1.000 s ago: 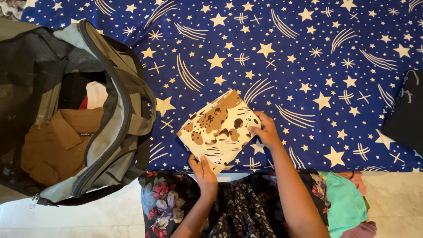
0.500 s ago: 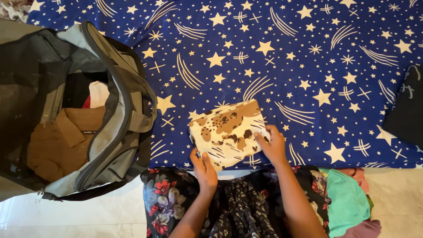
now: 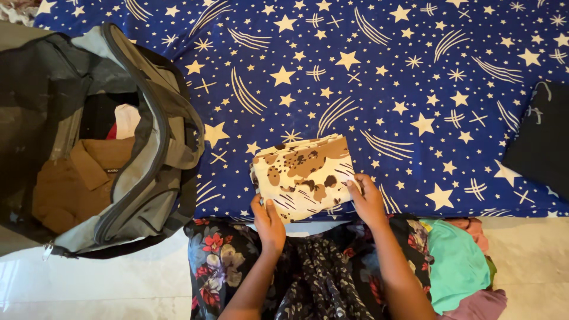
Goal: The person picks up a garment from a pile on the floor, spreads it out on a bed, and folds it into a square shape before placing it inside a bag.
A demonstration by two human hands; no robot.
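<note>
Both hands hold a folded cloth (image 3: 303,176), cream with brown blotches, at the lower middle of the frame. A second ago it stood tilted on one corner, raised off the sheet; now it has been turned square and lies flat, nearer the person. The left hand (image 3: 269,222) pinches the cloth's lower left corner, thumb on top and fingers under the edge. The right hand (image 3: 368,200) has come down with it and grips the lower right corner, fingertips curled onto the top face. So the cloth lies just above and between the two hands, touching both.

It rests on a blue sheet (image 3: 385,89) printed with stars, close to the sheet's near edge. An open grey bag (image 3: 157,148) sits at the left with a brown shirt (image 3: 74,184) inside. A dark cloth (image 3: 542,142) lies at the right edge. At the bottom right, a teal garment (image 3: 459,264) lies beside the person's floral lap.
</note>
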